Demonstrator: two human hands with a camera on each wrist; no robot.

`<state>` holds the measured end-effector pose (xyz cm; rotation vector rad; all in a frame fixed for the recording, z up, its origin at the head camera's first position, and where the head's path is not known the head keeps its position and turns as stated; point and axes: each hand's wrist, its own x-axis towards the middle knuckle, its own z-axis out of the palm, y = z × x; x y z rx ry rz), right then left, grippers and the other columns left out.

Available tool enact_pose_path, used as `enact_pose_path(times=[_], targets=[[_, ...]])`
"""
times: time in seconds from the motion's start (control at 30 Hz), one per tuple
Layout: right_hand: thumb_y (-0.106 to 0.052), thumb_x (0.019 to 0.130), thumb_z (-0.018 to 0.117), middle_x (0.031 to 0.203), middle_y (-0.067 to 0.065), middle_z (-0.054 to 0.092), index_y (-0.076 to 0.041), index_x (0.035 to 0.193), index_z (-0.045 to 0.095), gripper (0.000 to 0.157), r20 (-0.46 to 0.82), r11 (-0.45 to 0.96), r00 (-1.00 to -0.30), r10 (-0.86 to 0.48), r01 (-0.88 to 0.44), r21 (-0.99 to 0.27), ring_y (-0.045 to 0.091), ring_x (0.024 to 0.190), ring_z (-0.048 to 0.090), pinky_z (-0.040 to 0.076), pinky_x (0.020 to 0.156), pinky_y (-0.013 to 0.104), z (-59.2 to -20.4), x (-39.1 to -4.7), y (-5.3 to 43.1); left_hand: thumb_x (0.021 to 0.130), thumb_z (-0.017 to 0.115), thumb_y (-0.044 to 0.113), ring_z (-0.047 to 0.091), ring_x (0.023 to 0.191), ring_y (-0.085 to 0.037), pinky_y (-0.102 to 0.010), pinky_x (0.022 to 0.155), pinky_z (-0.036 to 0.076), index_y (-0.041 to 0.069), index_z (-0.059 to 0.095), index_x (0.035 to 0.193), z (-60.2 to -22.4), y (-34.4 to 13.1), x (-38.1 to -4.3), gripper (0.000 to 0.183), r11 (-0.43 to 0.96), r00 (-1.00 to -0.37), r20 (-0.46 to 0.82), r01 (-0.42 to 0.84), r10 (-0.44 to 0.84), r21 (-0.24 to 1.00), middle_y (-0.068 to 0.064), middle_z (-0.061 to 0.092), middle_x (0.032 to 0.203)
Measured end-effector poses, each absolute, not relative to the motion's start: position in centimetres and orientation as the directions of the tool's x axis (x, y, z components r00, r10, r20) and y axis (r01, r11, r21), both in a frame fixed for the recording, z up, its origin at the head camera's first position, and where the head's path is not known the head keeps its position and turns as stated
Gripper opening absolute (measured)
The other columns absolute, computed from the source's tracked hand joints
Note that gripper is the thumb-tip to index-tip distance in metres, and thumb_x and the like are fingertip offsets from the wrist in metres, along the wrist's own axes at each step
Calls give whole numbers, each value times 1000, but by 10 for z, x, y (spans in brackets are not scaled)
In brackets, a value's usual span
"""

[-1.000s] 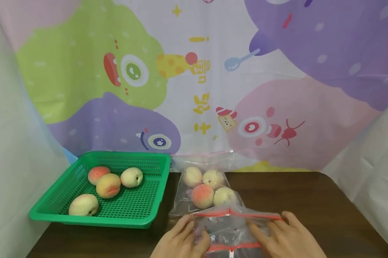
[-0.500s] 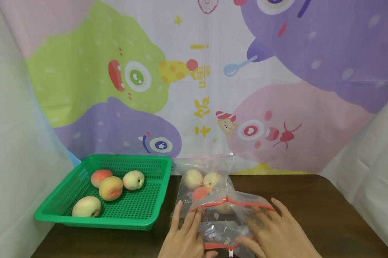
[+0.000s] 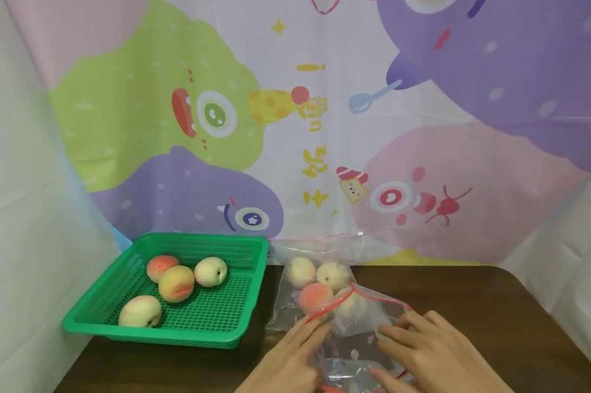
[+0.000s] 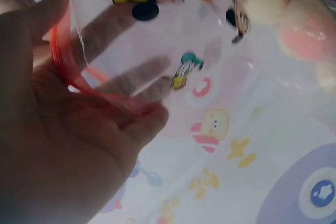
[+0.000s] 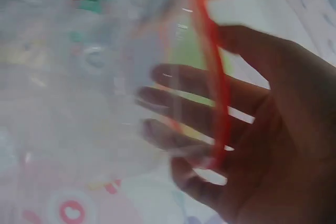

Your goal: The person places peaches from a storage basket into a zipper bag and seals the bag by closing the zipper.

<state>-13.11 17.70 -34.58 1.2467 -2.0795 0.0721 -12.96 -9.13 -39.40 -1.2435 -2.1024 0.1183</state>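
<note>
A clear zip bag [image 3: 354, 353] with a red zip strip and small printed figures stands with its mouth spread between both hands. My left hand [image 3: 289, 357] is at its left edge; in the left wrist view, straight fingers show through the film and the thumb lies by the red strip [image 4: 62, 51]. At the opposite edge is my right hand [image 3: 425, 349], fingers extended and spread behind the film, thumb at the strip [image 5: 221, 93] in the right wrist view. Just behind, a second clear zip bag [image 3: 282, 322] holds several peaches [image 3: 316, 298].
A green plastic basket [image 3: 243, 322] on the left of the dark wooden table [image 3: 462, 305] holds several more peaches [image 3: 176, 284]. A printed cartoon curtain [image 3: 320, 218] hangs behind the table, with white cloth [image 3: 35, 218] at the sides.
The hands have gone from gripping the bag's red edges to spreading the mouth with extended fingers. The far edge has risen and now overlaps the filled bag. The basket's peaches stay put.
</note>
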Motion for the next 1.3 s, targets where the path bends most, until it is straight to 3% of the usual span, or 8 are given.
enact_pose_path(times=[0.2,0.4,0.47,0.57,0.67,0.8,0.97,1.3], targets=[[-61,85,68,116,-6,60,-27,105,72,40,580,441,-310,-753,-893,96,9,102,45,37,77,16,-331,-130,188,80,76,35,52,123,-22,-39,102,46,32,75,67,-393,-91,-133,13,432,-266,447,841,854,-325,-3,59,126],[-72,76,68,154,12,36,-35,110,70,51,533,484,-402,-745,-875,17,28,131,34,43,91,43,-335,-133,188,76,79,28,56,120,-17,-35,107,42,32,78,72,-388,-94,-135,5,390,-246,392,853,886,-347,-2,65,118],[-75,73,69,155,12,35,-34,111,68,55,430,522,-489,-759,-852,-47,28,128,39,49,82,44,-340,-136,193,76,78,27,57,118,-17,-33,108,41,31,78,73,-386,-95,-134,5,397,-266,379,857,886,-327,0,65,114],[-61,79,74,145,9,47,-32,102,66,39,282,573,-600,-749,-800,-180,16,109,55,53,72,34,-346,-141,199,77,77,23,59,113,-15,-29,107,42,30,77,72,-385,-97,-134,8,397,-287,360,873,888,-282,1,66,107],[-44,83,79,125,-2,61,-27,102,67,28,224,577,-640,-735,-764,-289,2,89,59,51,66,24,-349,-146,198,78,76,22,60,107,-12,-26,101,46,28,78,74,-386,-99,-133,8,417,-320,342,869,884,-265,3,67,103],[-34,79,83,106,-13,63,-21,104,69,32,315,562,-612,-725,-791,-242,-3,83,57,49,65,19,-351,-147,195,85,73,30,60,106,-13,-27,91,50,27,76,78,-386,-100,-130,9,464,-374,331,849,866,-253,5,67,102],[-37,79,84,108,-9,65,-21,98,67,30,374,579,-583,-721,-804,-137,6,90,62,52,70,25,-355,-145,193,95,60,47,59,107,-13,-37,91,49,26,73,84,-383,-104,-127,27,507,-424,353,841,834,-189,6,64,104],[-42,83,79,128,-3,64,-18,136,59,61,258,667,-679,-688,-731,-144,22,112,63,54,86,45,-352,-144,192,92,69,40,59,106,-13,-33,92,47,22,69,84,-370,-109,-127,20,505,-317,567,838,760,-207,4,64,109]])
